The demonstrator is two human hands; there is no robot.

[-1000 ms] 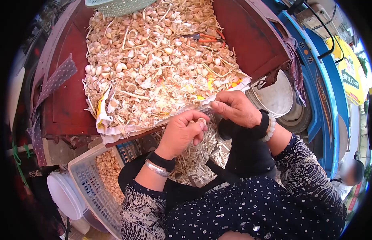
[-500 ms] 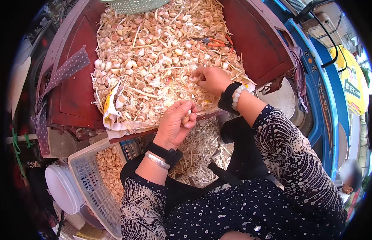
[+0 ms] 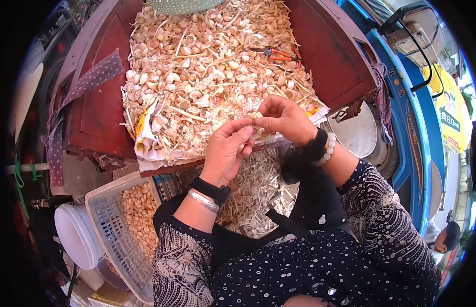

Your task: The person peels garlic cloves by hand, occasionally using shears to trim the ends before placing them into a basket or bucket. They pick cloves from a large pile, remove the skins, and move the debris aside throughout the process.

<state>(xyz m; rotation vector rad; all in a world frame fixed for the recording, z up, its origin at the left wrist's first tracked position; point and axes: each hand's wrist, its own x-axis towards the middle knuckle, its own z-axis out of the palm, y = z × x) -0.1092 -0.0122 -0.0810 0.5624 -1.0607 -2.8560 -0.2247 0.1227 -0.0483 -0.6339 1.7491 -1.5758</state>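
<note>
In the head view my two hands meet above the front edge of a broad heap of garlic cloves [image 3: 189, 77], mixed with dry skins and stalks. My right hand [image 3: 288, 120] pinches a small pale garlic clove [image 3: 256, 116] between thumb and fingertips. My left hand [image 3: 226, 151] is closed too, its thumb and forefinger pressed against the same clove. Something small and pale shows by its curled lower fingers, too small to name. A white fleck [image 3: 321, 219] shows against my dark trouser leg.
Below left stands a plastic basket [image 3: 107, 225] of peeled cloves, beside a white bucket [image 3: 77, 236]. Dry stalks and skins [image 3: 253, 197] lie between my legs. Orange-handled pliers [image 3: 281, 55] rest on the heap, and a green basket [image 3: 187, 5] stands behind. A blue vehicle [image 3: 402, 112] is at right.
My right hand has come from the heap towards my left hand, and their fingertips now meet at a clove. The white fleck by my leg is newly visible. The view has shifted slightly.
</note>
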